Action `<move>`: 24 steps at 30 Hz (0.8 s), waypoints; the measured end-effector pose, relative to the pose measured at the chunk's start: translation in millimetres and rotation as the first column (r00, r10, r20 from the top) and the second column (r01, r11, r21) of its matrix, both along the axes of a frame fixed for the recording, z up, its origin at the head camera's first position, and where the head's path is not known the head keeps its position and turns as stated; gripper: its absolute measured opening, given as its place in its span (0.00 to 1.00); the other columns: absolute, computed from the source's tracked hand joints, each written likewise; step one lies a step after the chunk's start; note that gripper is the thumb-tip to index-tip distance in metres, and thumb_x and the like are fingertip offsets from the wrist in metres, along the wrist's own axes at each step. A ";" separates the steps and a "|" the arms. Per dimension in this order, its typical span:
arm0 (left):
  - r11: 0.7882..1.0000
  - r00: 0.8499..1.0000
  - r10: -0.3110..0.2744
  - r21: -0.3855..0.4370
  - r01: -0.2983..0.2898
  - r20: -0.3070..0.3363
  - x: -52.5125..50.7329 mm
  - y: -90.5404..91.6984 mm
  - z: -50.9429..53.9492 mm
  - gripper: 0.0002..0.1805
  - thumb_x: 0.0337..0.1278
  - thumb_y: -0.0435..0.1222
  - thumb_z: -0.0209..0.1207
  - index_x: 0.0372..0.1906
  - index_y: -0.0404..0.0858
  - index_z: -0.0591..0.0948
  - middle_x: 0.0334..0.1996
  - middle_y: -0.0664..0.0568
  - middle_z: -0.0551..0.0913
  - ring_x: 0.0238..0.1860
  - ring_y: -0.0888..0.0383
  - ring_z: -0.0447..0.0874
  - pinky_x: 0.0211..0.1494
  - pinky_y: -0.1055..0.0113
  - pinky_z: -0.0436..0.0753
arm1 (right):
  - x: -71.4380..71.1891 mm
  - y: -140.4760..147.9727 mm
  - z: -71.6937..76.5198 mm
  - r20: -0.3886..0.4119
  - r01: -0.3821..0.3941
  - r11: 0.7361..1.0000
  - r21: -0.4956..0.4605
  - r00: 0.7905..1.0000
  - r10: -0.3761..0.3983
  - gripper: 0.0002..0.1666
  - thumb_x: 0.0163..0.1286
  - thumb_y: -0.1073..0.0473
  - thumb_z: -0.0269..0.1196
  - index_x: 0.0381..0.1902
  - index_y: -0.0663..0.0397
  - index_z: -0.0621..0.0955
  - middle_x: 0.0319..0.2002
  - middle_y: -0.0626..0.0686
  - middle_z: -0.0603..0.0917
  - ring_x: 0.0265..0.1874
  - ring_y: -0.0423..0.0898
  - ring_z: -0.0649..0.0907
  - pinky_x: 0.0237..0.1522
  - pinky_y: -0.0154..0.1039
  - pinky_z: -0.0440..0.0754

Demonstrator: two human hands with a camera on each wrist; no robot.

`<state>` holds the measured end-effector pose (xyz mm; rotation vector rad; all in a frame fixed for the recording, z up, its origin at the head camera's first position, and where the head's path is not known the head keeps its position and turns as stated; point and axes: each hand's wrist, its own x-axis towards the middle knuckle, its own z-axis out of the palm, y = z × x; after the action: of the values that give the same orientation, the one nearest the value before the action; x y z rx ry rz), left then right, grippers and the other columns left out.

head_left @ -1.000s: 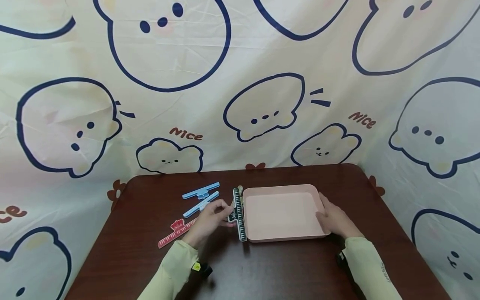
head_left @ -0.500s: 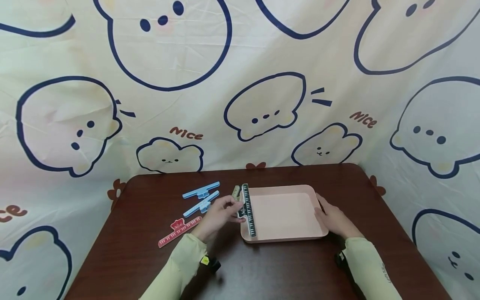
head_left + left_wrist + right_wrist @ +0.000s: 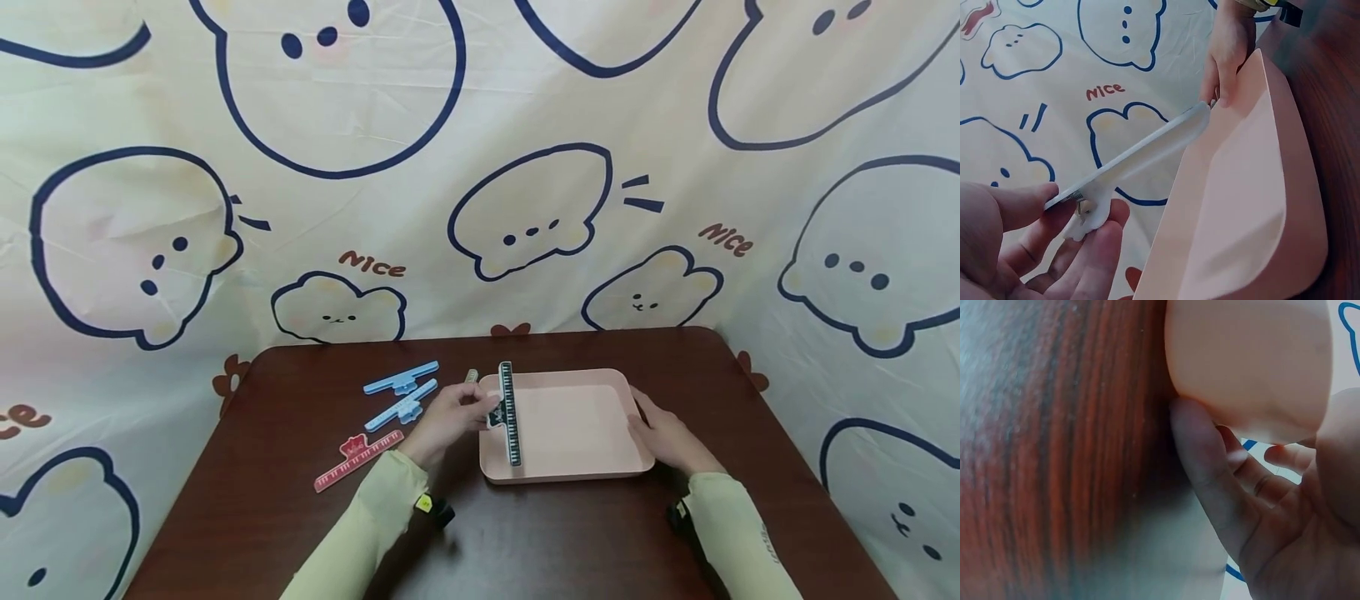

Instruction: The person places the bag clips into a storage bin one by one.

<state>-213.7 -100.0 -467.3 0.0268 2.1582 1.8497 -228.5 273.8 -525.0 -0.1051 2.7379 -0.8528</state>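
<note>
In the head view my left hand (image 3: 453, 421) pinches a long dark-green clip (image 3: 510, 417) with a white ruler-like pattern by its grip tab. The clip hangs over the left part of the pink tray (image 3: 577, 425). From the left wrist camera, the clip's pale underside (image 3: 1147, 150) shows, slanting towards the tray's wall, with the thumb and fingers (image 3: 1100, 256) on its tab. My right hand (image 3: 667, 433) holds the tray's right rim. Close up, the right thumb (image 3: 1200, 440) lies against the tray's edge, while the other fingers are partly hidden behind it.
Left of the tray lie two blue clips (image 3: 401, 379) and a red clip (image 3: 360, 460) on the dark wooden table (image 3: 540, 542). A pale green clip (image 3: 472, 376) peeks out behind my left hand, mostly hidden. A printed cloth (image 3: 420, 208) hangs behind the table.
My left hand has carried the dark-green clip rightwards, from beside the tray's left edge to over its left part. The right hand and the tray have stayed about where they were.
</note>
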 end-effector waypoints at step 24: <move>0.996 0.996 -0.085 0.010 0.086 -0.033 -19.0 47.8 -1.4 0.10 0.69 0.37 0.66 0.39 0.32 0.83 0.38 0.46 0.83 0.37 0.57 0.88 0.51 0.51 0.89 | -2.0 3.1 -9.2 -0.012 -0.029 0.999 -0.016 1.000 0.029 0.39 0.86 0.49 0.44 0.85 0.52 0.44 0.76 0.72 0.64 0.71 0.71 0.71 0.67 0.70 0.70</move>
<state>-232.7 -52.3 -468.7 0.1507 2.1335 1.8258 -230.5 276.8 -534.2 -0.1530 2.7339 -0.8695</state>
